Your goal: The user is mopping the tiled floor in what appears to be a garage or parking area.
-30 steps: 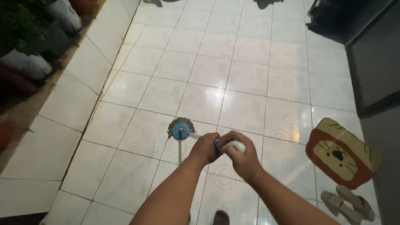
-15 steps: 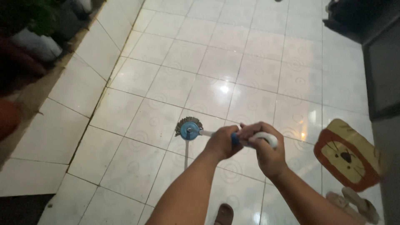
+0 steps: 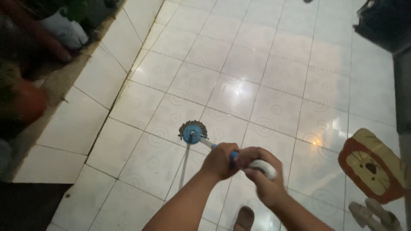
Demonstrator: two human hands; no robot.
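Note:
I hold a mop by its pole with both hands. My left hand [image 3: 220, 160] grips the blue part of the handle, lower down the pole. My right hand [image 3: 261, 177] is closed around the white top end [image 3: 266, 167] just behind it. The round mop head [image 3: 192, 131], blue in the middle with a grey fringe, rests on the glossy white floor tiles [image 3: 239, 85] ahead of my hands.
A raised tiled ledge [image 3: 64, 128] runs along the left, with plant pots [image 3: 25, 102] and a white bag [image 3: 64, 30] beyond it. An orange animal-face mat [image 3: 370, 164] and a pair of sandals [image 3: 372, 216] lie at the right. My foot [image 3: 245, 218] shows at the bottom edge.
The view has shifted right and forward along the floor. The mop head and both hands stay together on the pole, now lower and further right in view.

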